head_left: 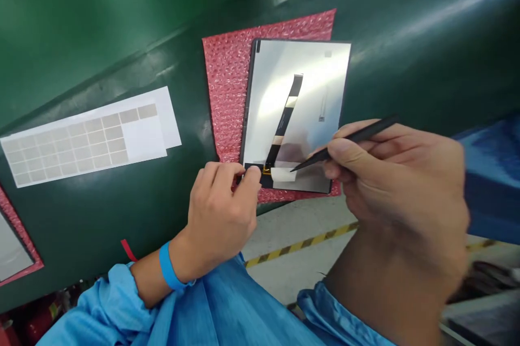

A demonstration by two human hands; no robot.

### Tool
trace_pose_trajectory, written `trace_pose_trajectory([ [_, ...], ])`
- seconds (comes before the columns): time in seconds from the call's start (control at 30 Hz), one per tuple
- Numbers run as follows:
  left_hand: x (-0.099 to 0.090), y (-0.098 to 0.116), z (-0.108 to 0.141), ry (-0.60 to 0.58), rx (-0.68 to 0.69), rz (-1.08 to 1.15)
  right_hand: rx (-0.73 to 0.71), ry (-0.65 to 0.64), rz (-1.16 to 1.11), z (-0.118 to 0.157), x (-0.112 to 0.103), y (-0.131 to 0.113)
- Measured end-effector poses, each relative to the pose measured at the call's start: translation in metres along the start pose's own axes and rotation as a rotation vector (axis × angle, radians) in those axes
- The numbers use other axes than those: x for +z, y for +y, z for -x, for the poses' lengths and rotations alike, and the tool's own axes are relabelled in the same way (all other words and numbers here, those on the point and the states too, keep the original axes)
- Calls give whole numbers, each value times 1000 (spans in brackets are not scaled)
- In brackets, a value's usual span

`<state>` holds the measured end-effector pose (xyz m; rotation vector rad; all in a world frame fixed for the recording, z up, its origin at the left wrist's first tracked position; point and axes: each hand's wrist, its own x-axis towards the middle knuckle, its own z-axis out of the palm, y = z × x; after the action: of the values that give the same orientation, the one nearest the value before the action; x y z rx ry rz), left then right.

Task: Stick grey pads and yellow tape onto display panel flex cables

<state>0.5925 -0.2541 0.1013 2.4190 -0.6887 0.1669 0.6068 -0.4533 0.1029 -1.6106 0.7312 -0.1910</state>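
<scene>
A: So, your right hand (400, 183) is pinching a black pointed tool (353, 140), fingers nearly closed, and it's aiming at a white patch (283, 175).

B: Your left hand (225, 210) is curling at the near left corner of the panel (337, 78); I can't tell if it's gripping. Going gently is probably helping you, so the tip isn't scratching.

A: One dark strip (285, 117) is lying there, and one pink sheet (227, 97) is sitting underneath.

B: Farther left, two white sheets (144, 137) are overlapping.
</scene>
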Motion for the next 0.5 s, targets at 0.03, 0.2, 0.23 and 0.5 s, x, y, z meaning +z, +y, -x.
trace_pose_trajectory([
  [0.03, 6, 0, -1, 0, -16, 1, 0, 1, 13, 1, 1, 0],
  [0.2, 14, -4, -4, 24, -21, -1, -2, -10, 25, 3, 0, 0],
  [0.23, 14, -3, -5, 23, -21, -3, 2, -8, 35, 4, 0, 0],
  [0.5, 13, 1, -10, -20, -18, -12, 121, 118, 133, 11, 11, -11],
])
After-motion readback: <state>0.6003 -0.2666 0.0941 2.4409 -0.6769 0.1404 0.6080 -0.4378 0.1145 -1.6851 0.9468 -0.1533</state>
